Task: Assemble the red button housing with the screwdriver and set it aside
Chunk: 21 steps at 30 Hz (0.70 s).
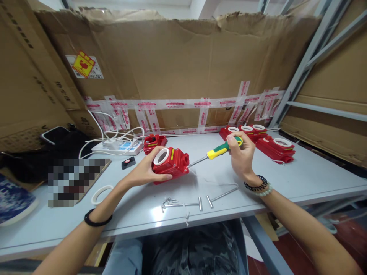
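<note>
Single head cam, close, looks forward and down across table point(286, 179) from near edge to cardboard wall point(186, 57) at far edge.

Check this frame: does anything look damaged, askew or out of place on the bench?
Yes. The cardboard backdrop has a ragged, torn top edge and is patched with crooked tape strips. A small metal part lies right at the table front edge. A loose white ring lies apart from the red housings.
</note>
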Each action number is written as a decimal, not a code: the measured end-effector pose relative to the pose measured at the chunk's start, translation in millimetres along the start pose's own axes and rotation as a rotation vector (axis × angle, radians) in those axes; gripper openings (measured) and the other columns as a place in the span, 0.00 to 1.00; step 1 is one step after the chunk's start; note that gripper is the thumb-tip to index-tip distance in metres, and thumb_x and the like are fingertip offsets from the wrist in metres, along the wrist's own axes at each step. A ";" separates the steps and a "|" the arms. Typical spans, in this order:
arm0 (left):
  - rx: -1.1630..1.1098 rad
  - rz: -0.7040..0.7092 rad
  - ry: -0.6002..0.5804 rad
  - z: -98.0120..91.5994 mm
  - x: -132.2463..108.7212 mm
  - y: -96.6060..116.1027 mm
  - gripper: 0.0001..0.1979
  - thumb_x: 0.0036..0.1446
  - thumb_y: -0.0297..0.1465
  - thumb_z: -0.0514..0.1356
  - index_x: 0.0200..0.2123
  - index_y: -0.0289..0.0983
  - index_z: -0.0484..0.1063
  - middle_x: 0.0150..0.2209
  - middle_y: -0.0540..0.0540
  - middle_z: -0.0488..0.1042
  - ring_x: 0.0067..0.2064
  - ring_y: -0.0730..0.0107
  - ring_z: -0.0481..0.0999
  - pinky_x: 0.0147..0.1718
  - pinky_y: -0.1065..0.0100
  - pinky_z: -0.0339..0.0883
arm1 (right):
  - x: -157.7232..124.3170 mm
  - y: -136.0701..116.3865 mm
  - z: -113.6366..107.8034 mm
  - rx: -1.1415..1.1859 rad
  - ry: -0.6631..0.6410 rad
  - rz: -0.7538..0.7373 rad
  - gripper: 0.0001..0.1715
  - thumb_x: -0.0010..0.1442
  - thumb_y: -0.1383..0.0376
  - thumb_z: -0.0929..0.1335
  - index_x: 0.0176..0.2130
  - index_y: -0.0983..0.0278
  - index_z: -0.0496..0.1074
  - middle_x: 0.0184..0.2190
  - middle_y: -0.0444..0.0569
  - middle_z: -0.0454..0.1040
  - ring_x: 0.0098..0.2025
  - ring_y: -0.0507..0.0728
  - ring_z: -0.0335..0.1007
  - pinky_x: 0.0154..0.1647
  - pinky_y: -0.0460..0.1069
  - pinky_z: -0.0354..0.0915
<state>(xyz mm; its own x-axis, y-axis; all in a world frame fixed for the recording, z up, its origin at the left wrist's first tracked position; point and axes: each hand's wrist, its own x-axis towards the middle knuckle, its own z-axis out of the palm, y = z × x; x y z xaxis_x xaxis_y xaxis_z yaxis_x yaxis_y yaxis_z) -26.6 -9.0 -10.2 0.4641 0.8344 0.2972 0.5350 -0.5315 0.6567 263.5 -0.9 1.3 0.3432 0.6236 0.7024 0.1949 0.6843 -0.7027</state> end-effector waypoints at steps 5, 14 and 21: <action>0.025 -0.019 -0.047 6.5 0.8 1.7 0.31 0.48 0.44 0.66 0.51 0.41 0.58 0.48 0.45 0.70 0.46 0.58 0.73 0.45 0.61 0.67 | -2.7 -0.5 0.7 -0.044 -0.063 -0.014 0.09 0.56 0.60 0.68 0.28 0.62 0.66 0.19 0.38 0.63 0.19 0.48 0.61 0.19 0.43 0.62; 0.083 -0.056 0.015 10.4 2.6 2.5 0.30 0.48 0.45 0.65 0.50 0.39 0.59 0.45 0.45 0.71 0.43 0.59 0.74 0.43 0.60 0.67 | 9.9 22.5 -4.5 0.039 -0.302 0.454 0.14 0.54 0.56 0.69 0.30 0.63 0.64 0.21 0.37 0.65 0.21 0.50 0.71 0.19 0.46 0.72; 0.186 0.057 -0.015 16.2 8.0 -2.3 0.32 0.49 0.43 0.64 0.54 0.39 0.58 0.55 0.40 0.65 0.53 0.56 0.68 0.52 0.57 0.62 | 11.5 38.5 -5.0 -0.010 -0.479 0.801 0.04 0.55 0.69 0.66 0.30 0.66 0.65 0.19 0.45 0.74 0.19 0.52 0.74 0.19 0.44 0.72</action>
<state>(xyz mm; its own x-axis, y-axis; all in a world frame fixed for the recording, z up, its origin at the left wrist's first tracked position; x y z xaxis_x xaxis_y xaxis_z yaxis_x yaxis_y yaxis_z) -12.7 -3.4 -20.6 0.5074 0.8004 0.3191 0.6278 -0.5971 0.4993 279.5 30.7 -18.3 -0.0369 0.9991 -0.0221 0.0725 -0.0194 -0.9972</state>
